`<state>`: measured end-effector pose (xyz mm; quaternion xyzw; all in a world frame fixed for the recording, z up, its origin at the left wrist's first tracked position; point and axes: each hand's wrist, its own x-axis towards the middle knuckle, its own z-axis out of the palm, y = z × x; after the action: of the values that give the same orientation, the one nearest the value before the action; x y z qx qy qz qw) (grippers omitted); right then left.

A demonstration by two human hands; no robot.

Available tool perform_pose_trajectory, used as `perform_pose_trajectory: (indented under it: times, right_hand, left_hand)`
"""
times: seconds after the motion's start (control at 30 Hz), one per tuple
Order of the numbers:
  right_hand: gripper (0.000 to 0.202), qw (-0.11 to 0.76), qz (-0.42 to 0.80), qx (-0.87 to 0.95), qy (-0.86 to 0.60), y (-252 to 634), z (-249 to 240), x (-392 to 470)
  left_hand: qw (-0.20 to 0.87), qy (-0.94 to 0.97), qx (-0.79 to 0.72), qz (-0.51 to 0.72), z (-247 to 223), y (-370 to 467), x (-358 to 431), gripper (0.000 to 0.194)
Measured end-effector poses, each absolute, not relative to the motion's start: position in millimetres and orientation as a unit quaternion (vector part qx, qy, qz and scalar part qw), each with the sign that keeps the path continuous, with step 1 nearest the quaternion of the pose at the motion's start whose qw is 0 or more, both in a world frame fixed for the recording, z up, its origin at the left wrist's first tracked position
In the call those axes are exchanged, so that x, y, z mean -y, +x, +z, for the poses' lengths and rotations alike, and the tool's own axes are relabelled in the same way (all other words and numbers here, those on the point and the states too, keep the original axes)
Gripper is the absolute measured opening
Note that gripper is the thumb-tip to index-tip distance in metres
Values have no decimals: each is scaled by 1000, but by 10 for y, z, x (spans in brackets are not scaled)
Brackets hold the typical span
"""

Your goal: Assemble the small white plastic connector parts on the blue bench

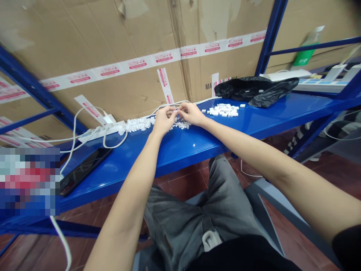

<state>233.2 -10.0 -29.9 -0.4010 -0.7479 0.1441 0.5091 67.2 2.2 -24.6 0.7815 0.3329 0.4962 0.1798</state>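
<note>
My left hand (pixel 165 119) and my right hand (pixel 191 113) meet over the blue shelf top (pixel 180 145), fingertips pinched close together. Between them is a small white piece (pixel 175 112), too small to name and partly covered by my fingers. A spread of tiny white parts (pixel 140 124) lies to the left of my left hand. More small white bits (pixel 182 124) lie just under and between the hands. To the right of my right hand sits a pile of larger white blocky pieces (pixel 224 110).
A black plastic bag (pixel 242 88) lies at the back right. On the left are a white power strip (pixel 103 131) with cables and a black phone (pixel 86 171). Cardboard (pixel 135 45) stands behind the shelf. A green-labelled bottle (pixel 306 52) and another power strip (pixel 321 86) are far right.
</note>
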Motion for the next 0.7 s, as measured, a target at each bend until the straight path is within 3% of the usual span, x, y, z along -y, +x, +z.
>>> perform_pose_trajectory:
  times: [0.7]
  right_hand:
    - [13,505,142,749,-404,2333,-236,178]
  left_hand:
    - [191,772,-341,501,-241,658,-24,9]
